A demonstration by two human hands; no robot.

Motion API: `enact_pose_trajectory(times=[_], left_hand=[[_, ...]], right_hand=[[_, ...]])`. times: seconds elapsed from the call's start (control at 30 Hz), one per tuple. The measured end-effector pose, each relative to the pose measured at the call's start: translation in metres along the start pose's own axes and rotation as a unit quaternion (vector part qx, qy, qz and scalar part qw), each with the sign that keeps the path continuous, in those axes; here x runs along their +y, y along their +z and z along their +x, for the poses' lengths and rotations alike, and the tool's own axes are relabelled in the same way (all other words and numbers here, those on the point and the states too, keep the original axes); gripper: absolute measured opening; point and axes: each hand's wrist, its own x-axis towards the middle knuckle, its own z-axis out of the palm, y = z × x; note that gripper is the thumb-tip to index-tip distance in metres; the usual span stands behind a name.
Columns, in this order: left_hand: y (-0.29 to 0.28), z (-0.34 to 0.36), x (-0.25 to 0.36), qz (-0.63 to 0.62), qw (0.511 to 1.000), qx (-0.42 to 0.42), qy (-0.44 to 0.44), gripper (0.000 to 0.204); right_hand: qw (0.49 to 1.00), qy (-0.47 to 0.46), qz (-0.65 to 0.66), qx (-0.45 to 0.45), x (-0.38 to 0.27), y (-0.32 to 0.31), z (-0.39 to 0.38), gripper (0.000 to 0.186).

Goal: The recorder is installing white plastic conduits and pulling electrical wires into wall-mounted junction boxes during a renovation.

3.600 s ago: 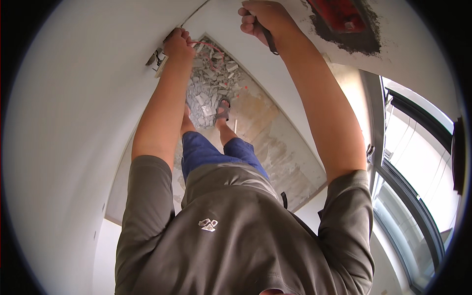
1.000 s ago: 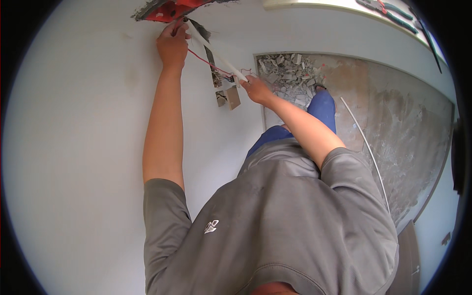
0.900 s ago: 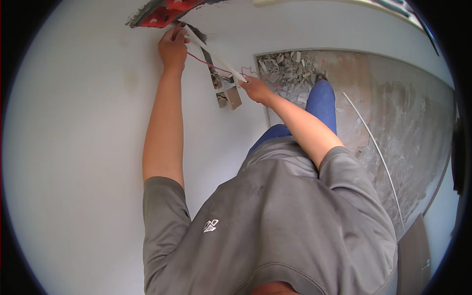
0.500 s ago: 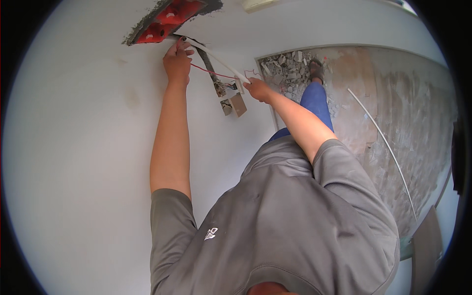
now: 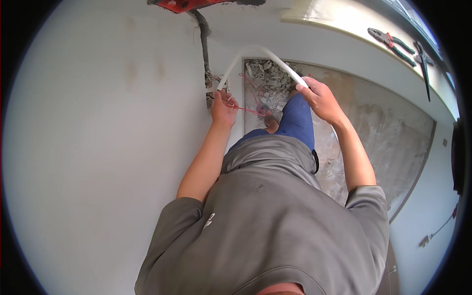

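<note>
My left hand [image 5: 223,108] is low on the white wall [image 5: 98,147], next to a small wall box opening [image 5: 211,91], and pinches a thin red wire [image 5: 248,110]. My right hand [image 5: 319,98] grips a bent white conduit tube [image 5: 265,51] that arches from the wall box over to that hand. A dark chased groove [image 5: 202,44] runs up the wall from the box to a red box [image 5: 184,5] set in broken plaster at the top.
Rubble [image 5: 268,78] lies on the bare concrete floor [image 5: 383,132] by my blue-trousered leg [image 5: 297,120]. Pliers [image 5: 391,39] and another hand tool [image 5: 423,54] rest on the window sill [image 5: 334,22] at the upper right.
My left hand has dropped from the red box at the top down to the wall box. My right hand has moved right, bending the white tube into an arch.
</note>
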Motion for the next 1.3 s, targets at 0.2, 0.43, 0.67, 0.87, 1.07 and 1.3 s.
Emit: enact_pose_trajectory(times=[0.2, 0.43, 0.67, 0.87, 1.07, 1.3], left_hand=[[0.012, 0.045, -0.028, -0.185, 0.981, 0.021, -0.047, 0.056], [0.019, 0.087, -0.012, -0.267, 0.963, -0.022, -0.026, 0.046], [0.039, 0.102, -0.005, -0.337, 0.941, 0.018, -0.009, 0.046], [0.051, 0.11, 0.011, -0.395, 0.916, 0.068, -0.003, 0.034], [0.051, 0.127, 0.019, -0.385, 0.921, 0.054, -0.017, 0.029], [0.056, 0.104, 0.014, -0.327, 0.942, 0.078, 0.018, 0.021]], right_hand=[[0.902, -0.19, -0.386, 0.033, -0.076, 0.048, 0.062, 0.029], [0.864, -0.2, -0.46, 0.052, -0.094, 0.057, 0.153, 0.03], [0.85, -0.193, -0.487, 0.057, -0.095, 0.073, 0.163, 0.032], [0.858, -0.178, -0.48, 0.028, -0.111, 0.089, 0.136, 0.024], [0.863, -0.178, -0.472, -0.02, -0.113, 0.101, 0.135, 0.021], [0.876, -0.195, -0.441, 0.011, -0.105, 0.101, 0.147, 0.027]])
